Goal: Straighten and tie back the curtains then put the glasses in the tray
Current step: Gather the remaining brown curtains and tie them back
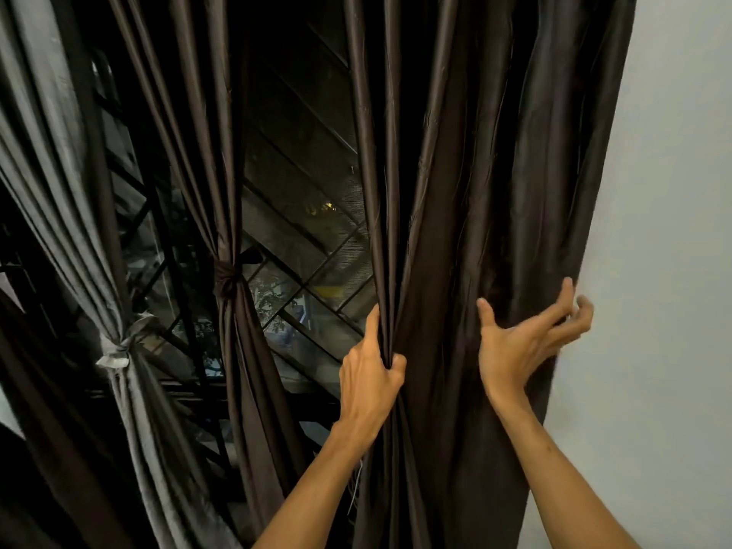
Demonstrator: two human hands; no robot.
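Two bare arms reach up from the bottom of my feed to the dark brown curtain [455,192], which hangs at the right of the window with its far edge against the white wall [673,192]. The left grip [370,378] is clenched on a bunch of folds at the curtain's left edge. Its thumb lies up along the cloth, the fingers are wrapped round from behind, and the wrist is straight above a raised forearm. The right grip [515,346] is spread wide on the curtain's right side, thumb splayed on the front of the cloth. Its fingers [562,307] are bent at the tips by the wall-side edge and are blurred, so I cannot tell whether they have caught any fabric.

The cloth is smooth with a dull satin sheen, and it falls in long vertical pleats that pinch inward at the hands. To the left, a second brown curtain [237,350] is cinched by a knotted band [226,277] of the same cloth. Further left, a silvery grey curtain [59,192] is gathered at a pale tie [119,352]. Between them is a dark window grille [317,287] of crossing diagonal bars.
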